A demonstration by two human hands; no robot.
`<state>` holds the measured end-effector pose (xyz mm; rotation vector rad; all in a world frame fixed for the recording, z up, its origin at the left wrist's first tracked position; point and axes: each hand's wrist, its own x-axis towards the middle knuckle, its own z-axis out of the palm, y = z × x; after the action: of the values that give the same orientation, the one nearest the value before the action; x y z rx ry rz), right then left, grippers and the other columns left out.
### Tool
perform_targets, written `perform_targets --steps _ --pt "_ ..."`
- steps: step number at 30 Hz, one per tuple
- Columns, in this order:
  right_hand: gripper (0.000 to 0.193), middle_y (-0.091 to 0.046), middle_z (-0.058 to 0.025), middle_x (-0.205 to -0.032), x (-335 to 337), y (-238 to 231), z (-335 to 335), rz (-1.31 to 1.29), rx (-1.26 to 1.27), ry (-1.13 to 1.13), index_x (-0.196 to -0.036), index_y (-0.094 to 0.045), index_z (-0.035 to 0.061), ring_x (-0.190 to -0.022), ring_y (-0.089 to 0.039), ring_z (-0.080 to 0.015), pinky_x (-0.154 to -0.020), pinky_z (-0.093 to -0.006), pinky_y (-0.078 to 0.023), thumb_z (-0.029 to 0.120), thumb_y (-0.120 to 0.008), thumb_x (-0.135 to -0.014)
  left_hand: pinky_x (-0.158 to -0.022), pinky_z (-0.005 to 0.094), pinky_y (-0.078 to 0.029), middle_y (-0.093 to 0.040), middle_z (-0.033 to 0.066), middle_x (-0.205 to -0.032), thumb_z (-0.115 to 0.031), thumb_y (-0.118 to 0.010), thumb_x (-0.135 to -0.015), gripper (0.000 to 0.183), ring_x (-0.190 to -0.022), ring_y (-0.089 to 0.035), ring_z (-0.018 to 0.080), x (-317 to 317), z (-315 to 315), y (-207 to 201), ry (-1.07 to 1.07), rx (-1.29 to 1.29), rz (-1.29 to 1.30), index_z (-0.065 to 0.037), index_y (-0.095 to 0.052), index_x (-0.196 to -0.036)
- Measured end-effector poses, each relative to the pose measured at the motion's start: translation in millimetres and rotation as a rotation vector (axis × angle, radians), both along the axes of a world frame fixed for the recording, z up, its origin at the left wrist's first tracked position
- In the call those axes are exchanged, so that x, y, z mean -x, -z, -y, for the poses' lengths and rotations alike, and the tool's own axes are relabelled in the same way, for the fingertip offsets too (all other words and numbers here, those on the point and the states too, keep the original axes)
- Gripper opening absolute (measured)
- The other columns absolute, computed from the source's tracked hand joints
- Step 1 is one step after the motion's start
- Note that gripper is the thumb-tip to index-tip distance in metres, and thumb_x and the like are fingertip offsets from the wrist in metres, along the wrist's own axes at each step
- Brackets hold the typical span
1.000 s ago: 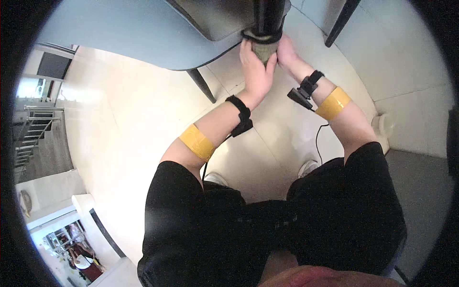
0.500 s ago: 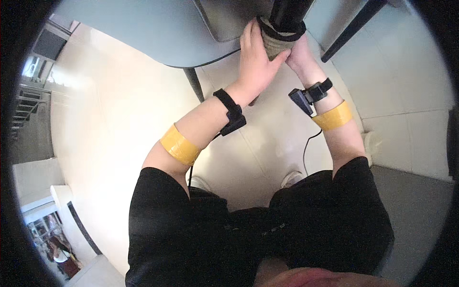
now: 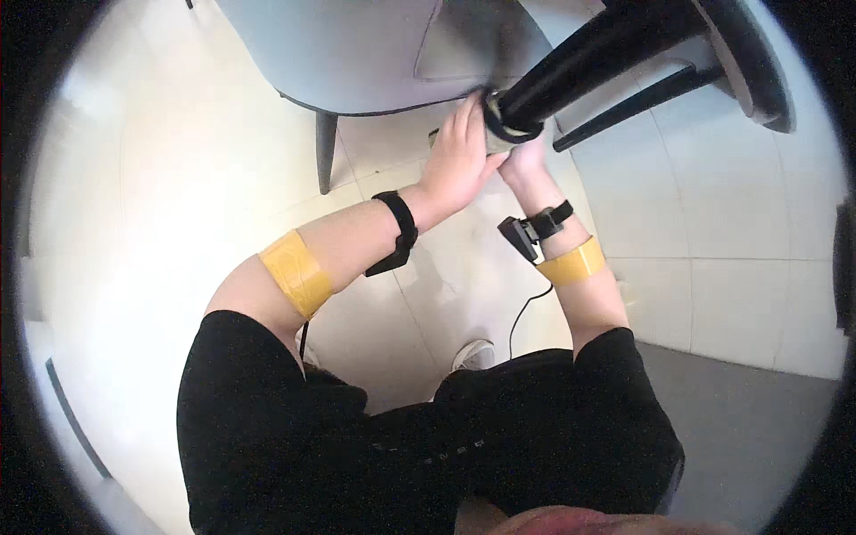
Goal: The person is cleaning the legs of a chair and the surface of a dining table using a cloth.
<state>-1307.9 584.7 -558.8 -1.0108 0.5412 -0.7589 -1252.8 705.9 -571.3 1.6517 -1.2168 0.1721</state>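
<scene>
A knitted cover [image 3: 499, 135], greenish-grey with a black band at its opening, sits around the lower end of a slanting black furniture leg [image 3: 588, 71]. My left hand [image 3: 455, 165] presses against the cover's left side, its fingers lying along it and the thumb under it. From the right, my right hand [image 3: 524, 165] reaches behind and below the same cover; its fingers are mostly hidden by the cover and leg. A black strap with a small device is on each wrist, and a yellow band on each forearm.
A grey chair [image 3: 357, 53] with a dark leg [image 3: 325, 152] stands left of my hands. Another black leg [image 3: 637, 107] slants out at the right, below a dark curved rim [image 3: 749, 67]. Pale tiles [image 3: 731, 294] and a thin black cable [image 3: 526, 312] show at the right.
The view has shifted, so more of the black leg shows and it looks more slanted. Both hands stay at the cover, now lower and further left in the picture.
</scene>
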Motion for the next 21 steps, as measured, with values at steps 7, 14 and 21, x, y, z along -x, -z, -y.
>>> perform_targets --steps 7,14,21 --pt "0.034 -0.065 -0.008 -0.116 -0.7 -53.9 -4.2 0.223 0.165 -0.007 -0.119 -0.059 0.005 -0.107 -0.064 -0.0234 -0.093 -0.0397 -0.053 0.032 -0.045 -0.104 -0.113 0.0493 -0.035 -0.038 0.0283 -0.145 -0.023 -0.077 -0.082 0.086 -0.132 -0.041 0.0451 -14.5 10.2 -43.1 0.081 0.231 0.06 0.01 -0.03 -0.146" --pt "0.032 -0.064 -0.0057 -0.118 -8.1 13.9 -11.3 0.069 0.168 0.138 -0.119 -0.059 0.0069 -0.108 -0.062 -0.0198 -0.096 -0.0367 -0.05 0.031 -0.044 -0.103 -0.115 0.0533 -0.029 -0.035 0.0312 -0.147 -0.02 -0.068 -0.088 0.079 -0.133 -0.037 0.049 -11.3 12.5 21.3 0.068 0.093 -0.079 0.012 -0.025 -0.146" --pt "0.036 -0.062 -0.0073 -0.125 -12.2 -62.1 -35.9 0.145 0.71 0.346 -0.127 -0.056 0.0049 -0.115 -0.059 -0.0211 -0.102 -0.0369 -0.046 0.028 -0.041 -0.105 -0.111 0.0519 -0.036 -0.04 0.031 -0.142 -0.018 -0.064 -0.088 0.069 -0.129 -0.041 0.048 -18.7 18.1 -54.2 0.111 0.404 -0.016 0.012 -0.034 -0.142"
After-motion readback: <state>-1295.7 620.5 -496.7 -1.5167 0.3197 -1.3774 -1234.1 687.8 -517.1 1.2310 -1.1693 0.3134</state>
